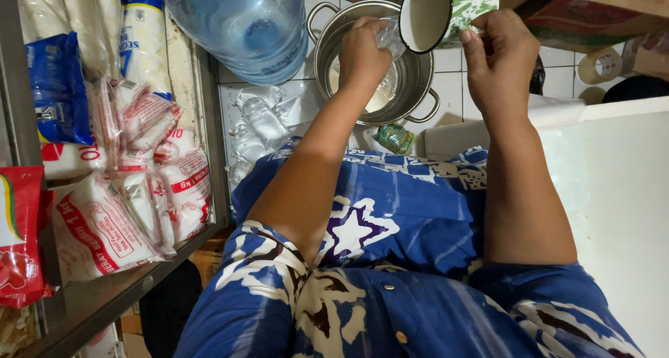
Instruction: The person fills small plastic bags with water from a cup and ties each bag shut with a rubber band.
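- Steel pot [418, 86] stands on the white tiled floor [453, 86], two loop handles at its rim, with a pale liquid low inside it.
- Left hand [364, 51] hangs over the pot's mouth, its fingers pinched shut on the top of a clear plastic bag [391, 37], which is crumpled and held up just beside the mug's rim.
- Right hand [498, 51] is closed around an enamel mug [446, 6], white inside and patterned green and white outside; the mug is tipped on its side above the pot, its open mouth turned towards the bag.
- Whether anything runs from the mug cannot be told (the bag is see-through and small here).
- Both forearms reach forward over a lap in blue, white and brown patterned cloth [390, 260].
- Big clear water bottle [244, 23] lies on the floor just left of the pot, close to its handle.
- Small filled clear bags [254, 121] lie in a heap on the tiles between the bottle and the lap.
- One small green packet [395, 138] rests on the floor just by the pot's near side.
- Metal shelf [104, 295] on the left is packed with white sacks printed in red [125, 204], blue packets [59, 86] and a red one [21, 232].
- Roll of tape [599, 65] sits on the floor well right of the pot, below cardboard boxes [613, 6].
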